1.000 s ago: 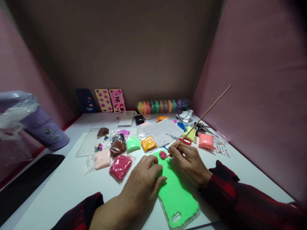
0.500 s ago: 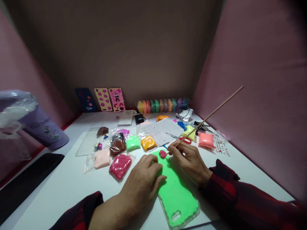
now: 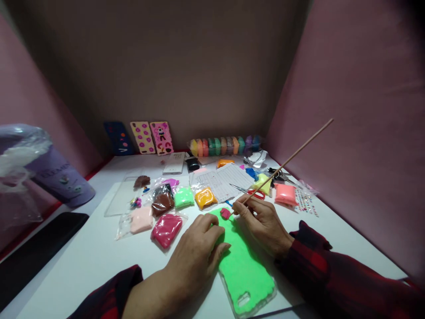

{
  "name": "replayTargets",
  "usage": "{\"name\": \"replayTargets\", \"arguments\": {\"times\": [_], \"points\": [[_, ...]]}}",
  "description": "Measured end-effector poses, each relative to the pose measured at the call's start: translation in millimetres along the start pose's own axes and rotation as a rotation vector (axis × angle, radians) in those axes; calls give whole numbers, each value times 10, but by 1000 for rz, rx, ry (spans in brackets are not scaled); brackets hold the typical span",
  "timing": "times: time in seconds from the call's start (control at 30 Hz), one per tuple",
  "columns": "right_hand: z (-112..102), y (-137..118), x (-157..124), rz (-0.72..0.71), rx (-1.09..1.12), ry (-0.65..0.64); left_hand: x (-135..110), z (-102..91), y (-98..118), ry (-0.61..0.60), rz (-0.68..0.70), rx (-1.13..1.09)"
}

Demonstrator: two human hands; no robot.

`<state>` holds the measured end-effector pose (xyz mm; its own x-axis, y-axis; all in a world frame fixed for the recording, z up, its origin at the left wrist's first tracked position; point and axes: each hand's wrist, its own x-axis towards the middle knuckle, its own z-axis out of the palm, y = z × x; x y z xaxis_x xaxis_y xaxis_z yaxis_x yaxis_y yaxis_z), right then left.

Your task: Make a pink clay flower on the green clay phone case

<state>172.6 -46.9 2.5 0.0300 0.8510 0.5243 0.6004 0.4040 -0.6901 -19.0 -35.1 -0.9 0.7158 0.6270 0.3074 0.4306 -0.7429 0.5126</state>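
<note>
A phone case (image 3: 244, 261) coated in bright green clay lies at an angle on the white table, its oval cutout at the near end. My left hand (image 3: 199, 248) grips its left edge, thumb on the green surface and fingers curled. Between the thumb and fingers of my right hand (image 3: 260, 221) is a thin wooden skewer (image 3: 292, 156), slanting up to the right. Its lower tip touches or nearly touches a small dark pink clay piece (image 3: 226, 214) near the case's far end. A bag of dark pink clay (image 3: 168, 231) sits left of my left hand.
Red-handled scissors (image 3: 255, 193) lie beyond my right hand, beside lined paper (image 3: 221, 180) and bagged orange clay (image 3: 206, 197). Coral clay (image 3: 285, 195) and a gem sheet (image 3: 307, 201) are at right. Decorated cases (image 3: 142, 138) lean on the back wall; a purple tumbler (image 3: 66, 177) stands left.
The skewer's upper end has shifted slightly left, with a slight motion of my right hand. My left hand and the green case stay in place.
</note>
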Motion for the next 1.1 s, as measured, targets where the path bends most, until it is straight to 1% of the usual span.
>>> {"name": "replayTargets", "arguments": {"times": [0.37, 0.6, 0.73, 0.93, 1.1], "points": [[-6, -11, 0, -7, 0, -23, -5, -9, 10, -15, -6, -5], [-8, -6, 2, -21, -24, -33, -1, -4, -4, -2, 0, -3], [-11, -14, -1, -24, -33, -22, -6, 0, -8, -11, -7, -5], [-8, 14, -16, -77, -65, 1, -4, -7, -2, -22, -23, -24], [-21, 26, -47, -145, -20, -24, 8, -16, -6, -23, -21, -16]]}}
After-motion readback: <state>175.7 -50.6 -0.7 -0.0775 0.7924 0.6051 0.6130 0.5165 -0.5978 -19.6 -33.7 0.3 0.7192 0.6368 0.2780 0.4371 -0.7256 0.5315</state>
